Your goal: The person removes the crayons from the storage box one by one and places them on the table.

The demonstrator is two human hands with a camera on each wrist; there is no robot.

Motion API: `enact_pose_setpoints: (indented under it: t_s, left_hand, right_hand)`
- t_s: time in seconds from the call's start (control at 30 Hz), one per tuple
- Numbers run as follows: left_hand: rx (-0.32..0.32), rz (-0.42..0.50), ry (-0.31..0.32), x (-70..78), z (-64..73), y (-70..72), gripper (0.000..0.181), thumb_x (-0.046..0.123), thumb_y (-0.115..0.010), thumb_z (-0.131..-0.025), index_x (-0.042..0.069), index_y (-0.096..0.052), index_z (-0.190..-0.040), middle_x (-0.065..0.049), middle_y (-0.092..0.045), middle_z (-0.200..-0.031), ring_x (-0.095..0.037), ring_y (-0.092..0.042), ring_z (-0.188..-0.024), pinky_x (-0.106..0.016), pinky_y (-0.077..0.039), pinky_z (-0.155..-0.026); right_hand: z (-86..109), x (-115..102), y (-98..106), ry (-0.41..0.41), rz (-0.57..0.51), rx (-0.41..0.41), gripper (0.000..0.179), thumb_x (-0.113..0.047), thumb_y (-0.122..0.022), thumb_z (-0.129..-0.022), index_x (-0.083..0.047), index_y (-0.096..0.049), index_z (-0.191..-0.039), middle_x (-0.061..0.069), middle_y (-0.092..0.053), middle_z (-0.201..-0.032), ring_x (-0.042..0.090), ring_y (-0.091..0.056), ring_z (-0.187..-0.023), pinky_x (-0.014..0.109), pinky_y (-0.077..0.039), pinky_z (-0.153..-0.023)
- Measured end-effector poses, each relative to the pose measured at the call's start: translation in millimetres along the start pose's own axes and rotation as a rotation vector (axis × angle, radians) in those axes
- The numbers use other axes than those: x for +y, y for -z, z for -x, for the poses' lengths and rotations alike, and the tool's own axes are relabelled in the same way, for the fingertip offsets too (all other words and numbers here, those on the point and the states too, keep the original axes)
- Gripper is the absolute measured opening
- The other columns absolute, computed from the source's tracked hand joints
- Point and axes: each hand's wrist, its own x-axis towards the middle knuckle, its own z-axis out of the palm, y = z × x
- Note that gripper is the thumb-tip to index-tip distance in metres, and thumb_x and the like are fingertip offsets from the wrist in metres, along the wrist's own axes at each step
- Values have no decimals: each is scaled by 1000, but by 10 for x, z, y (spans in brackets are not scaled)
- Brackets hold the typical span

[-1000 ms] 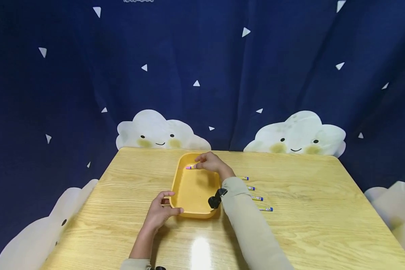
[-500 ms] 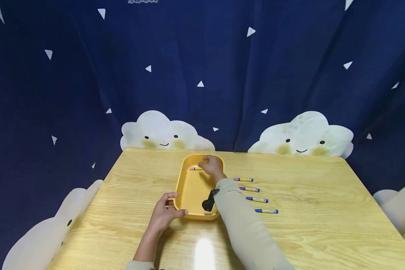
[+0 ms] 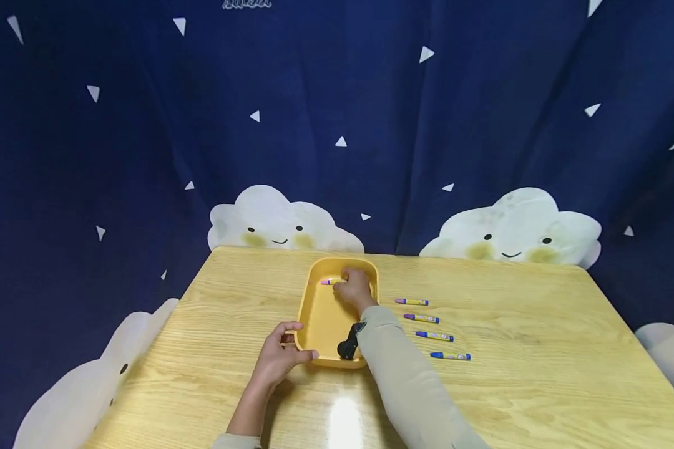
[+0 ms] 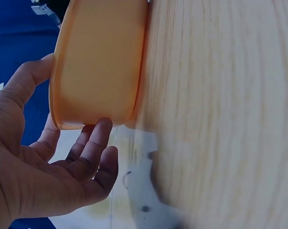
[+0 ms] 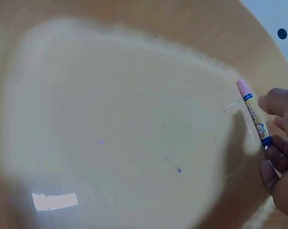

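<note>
My left hand [image 3: 278,358] holds the near left corner of a yellow plastic tray [image 3: 301,312], thumb on the rim and fingers against the outer wall. The left wrist view shows that hand [image 4: 48,167] at the tray's wall [image 4: 101,62]. A pink crayon [image 5: 254,117] with a yellow wrapper and blue end lies on the tray floor by the far wall. My right hand [image 3: 355,290] is inside the tray, just right of the crayon. In the right wrist view its loosely bent fingers [image 5: 277,102] are beside the crayon, fingertips right at the blue end.
To the right of the tray, several crayons lie in a slanting row on the wooden table [image 3: 539,349]: a light purple crayon [image 3: 412,302], a purple crayon [image 3: 422,318] and blue ones [image 3: 450,356]. A dark blue curtain [image 3: 292,125] with clouds hangs behind.
My right hand has drawn slightly nearer and lower over the tray, its fingers easing off the pink crayon. The row of crayons has come fully into sight. My left hand keeps its hold.
</note>
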Motion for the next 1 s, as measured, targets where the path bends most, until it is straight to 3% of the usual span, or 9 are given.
enact_pose_setpoints:
  t_s: [0.1, 0.23, 0.33, 0.4, 0.57, 0.77, 1.0]
  left_hand:
    - [-6, 6, 11, -6, 5, -4, 66, 3, -84, -61, 0, -51, -118, -17, -39, -100, -17, -46, -68, -27, -40, -56]
    - [-8, 1, 18, -8, -3, -15, 67, 4, -84, -60, 1, -51, -119, -18, -40, -102, -18, -46, -70, -29, -40, -58]
    - [-12, -2, 17, -12, -13, -9, 67, 4, -84, -61, 1, -51, -119, -18, -41, -102, -19, -46, -71, -30, -41, -58]
    - [-15, 1, 21, 81, 35, 1, 66, 2, -83, -62, 0, -51, -119, -20, -41, -103, -19, -46, -71, -30, -41, -59]
    - [-40, 0, 25, 315, 170, 17, 63, -1, -80, -64, -4, -50, -119, -23, -41, -103, -18, -46, -70, -30, -40, -59]
    - [-37, -3, 21, 312, 171, 23, 61, 0, -80, -64, -2, -51, -118, -22, -40, -103, -19, -46, -70, -30, -41, -59]
    - [-28, -7, 27, 329, 176, 32, 61, 0, -80, -64, -1, -51, -118, -21, -40, -103, -19, -45, -72, -30, -40, -60]
  right_hand:
    - [31, 14, 5, -7, 45, -28, 20, -7, -68, -72, 4, -60, -86, 10, -51, -77, 28, -44, -81, 35, -32, -74]
    - [50, 69, -12, -16, 77, -10, 33, -12, -69, -75, 2, -66, -105, 14, -62, -102, 34, -47, -103, 43, -29, -90]
    - [39, 96, -43, 24, 96, 26, 30, -14, -71, -75, 1, -70, -101, 12, -66, -99, 34, -49, -103, 45, -28, -90]
    - [30, 98, -63, 40, 117, 42, 26, -16, -72, -76, 0, -72, -97, 10, -67, -95, 33, -52, -101, 44, -29, -90]
    - [14, 91, -84, -42, 158, 26, 23, -21, -75, -76, -7, -74, -94, 7, -66, -95, 30, -51, -103, 41, -31, -91]
    - [9, 77, -87, -103, 182, 10, 19, -19, -78, -74, -10, -76, -91, 7, -62, -91, 29, -49, -102, 39, -32, -91]
    - [28, 43, -56, -88, 221, 23, 9, -13, -77, -75, -9, -76, -82, 7, -61, -84, 28, -53, -93, 37, -39, -86]
